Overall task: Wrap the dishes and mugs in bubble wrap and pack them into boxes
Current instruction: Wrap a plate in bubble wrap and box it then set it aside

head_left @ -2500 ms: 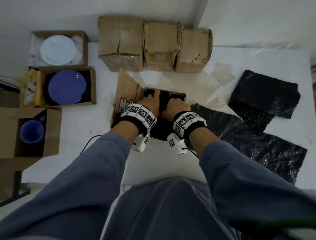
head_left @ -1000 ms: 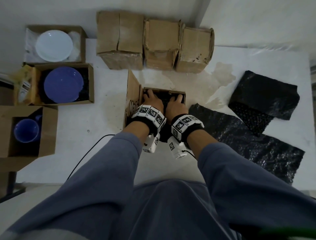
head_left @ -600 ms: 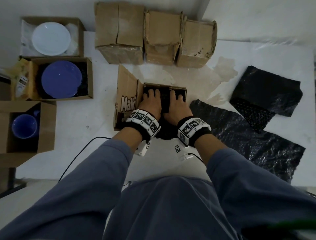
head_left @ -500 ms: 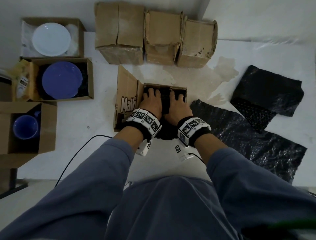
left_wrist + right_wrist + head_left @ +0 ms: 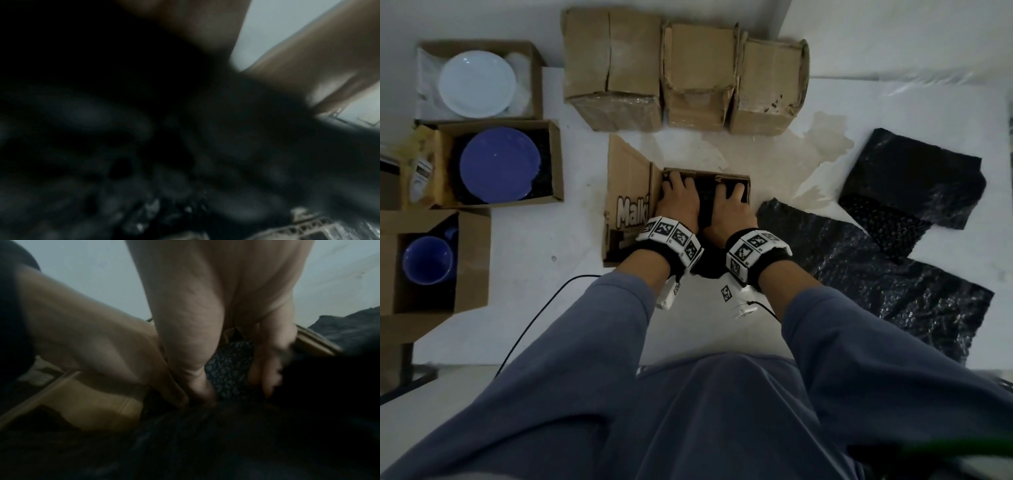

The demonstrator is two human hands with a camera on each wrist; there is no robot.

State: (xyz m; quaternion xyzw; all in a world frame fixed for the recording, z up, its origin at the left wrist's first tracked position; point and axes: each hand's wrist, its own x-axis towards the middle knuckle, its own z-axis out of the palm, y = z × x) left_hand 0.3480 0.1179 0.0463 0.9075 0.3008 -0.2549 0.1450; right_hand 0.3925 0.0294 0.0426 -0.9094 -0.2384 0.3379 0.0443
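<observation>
A small open cardboard box (image 5: 722,176) sits on the white floor in front of me, its printed flap (image 5: 628,192) folded out to the left. A bundle in black bubble wrap (image 5: 705,198) fills the box. My left hand (image 5: 676,198) lies on the bundle's left side, fingers spread toward the far left corner. My right hand (image 5: 729,205) is on its right side. In the right wrist view the right hand's thumb and fingers (image 5: 265,378) curl down around the wrap (image 5: 228,363), with the left hand (image 5: 92,345) beside them. The left wrist view is dark and blurred.
Three closed boxes (image 5: 613,65) stand in a row behind. At the left, open boxes hold a white plate (image 5: 477,84), a blue plate (image 5: 500,164) and a blue mug (image 5: 428,260). Black bubble wrap sheets (image 5: 859,274) lie to the right. A cable (image 5: 534,325) runs near my left arm.
The box flap, upright a second ago, has dropped out to the left. Both hands have slid forward over the bundle and hardly moved in the last half second.
</observation>
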